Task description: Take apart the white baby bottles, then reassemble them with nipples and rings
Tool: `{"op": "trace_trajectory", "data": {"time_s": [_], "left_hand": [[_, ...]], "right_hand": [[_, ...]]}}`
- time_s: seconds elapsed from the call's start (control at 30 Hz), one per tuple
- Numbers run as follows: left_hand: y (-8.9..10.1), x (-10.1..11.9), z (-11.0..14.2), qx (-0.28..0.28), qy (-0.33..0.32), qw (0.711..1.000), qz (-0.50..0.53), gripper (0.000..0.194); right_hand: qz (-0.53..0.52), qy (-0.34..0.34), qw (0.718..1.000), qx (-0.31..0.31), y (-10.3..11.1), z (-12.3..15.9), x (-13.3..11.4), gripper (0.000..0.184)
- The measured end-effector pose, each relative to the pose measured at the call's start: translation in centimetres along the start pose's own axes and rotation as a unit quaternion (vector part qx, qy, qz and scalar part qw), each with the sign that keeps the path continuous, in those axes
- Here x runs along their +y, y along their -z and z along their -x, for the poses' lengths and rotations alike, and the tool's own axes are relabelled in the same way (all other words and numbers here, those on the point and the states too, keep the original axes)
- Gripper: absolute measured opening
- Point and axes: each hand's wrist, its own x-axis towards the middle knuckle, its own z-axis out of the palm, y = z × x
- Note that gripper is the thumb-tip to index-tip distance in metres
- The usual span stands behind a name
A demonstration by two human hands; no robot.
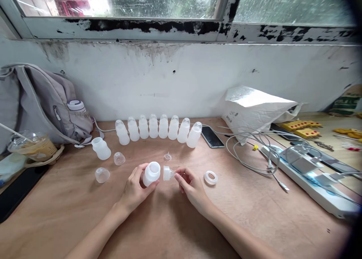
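Note:
My left hand [138, 186] is wrapped round an open white baby bottle [152, 173], its mouth tilted up toward me. Close to its right, my right hand [190, 183] pinches the tip of a clear nipple set in a collar ring [167, 173]. The ring and the bottle are apart. Behind them lies a loose clear nipple [167, 157]. Right of my right hand rests a white collar ring [210, 178]. Two clear domed caps, a nearer cap [102, 174] and a farther cap [119, 158], lie on the left, by another open bottle [101, 148].
Several capped bottles [153, 127] stand in an arc near the wall. Beside them lie a phone [212, 137], looped cables [254, 153], a white bag [249, 108] and a power strip [313, 183]. At left are a backpack [42, 100], an iced drink [35, 145] and a dark phone [21, 191].

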Motion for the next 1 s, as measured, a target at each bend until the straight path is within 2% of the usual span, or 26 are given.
{"op": "trace_trajectory", "data": {"time_s": [0.17, 0.3, 0.6, 1.0], "left_hand": [[0.4, -1.2, 0.1, 0.058, -0.13, 0.98, -0.141, 0.044], [0.2, -2.3, 0.3, 0.077, -0.183, 0.957, -0.21, 0.047], [0.2, -1.6, 0.5, 0.106, -0.196, 0.942, -0.251, 0.045], [0.0, -1.8, 0.6, 0.109, -0.203, 0.939, -0.255, 0.045]], "right_hand": [[0.003, 0.007, 1.0, 0.02, 0.1, 0.2, -0.4, 0.021], [0.047, 0.018, 0.999, 0.02, 0.1, 0.3, -0.3, 0.02], [0.07, 0.024, 0.997, 0.012, 0.0, 0.3, 0.0, 0.018], [0.081, 0.025, 0.996, -0.007, 0.0, 0.3, 0.1, 0.016]]}}
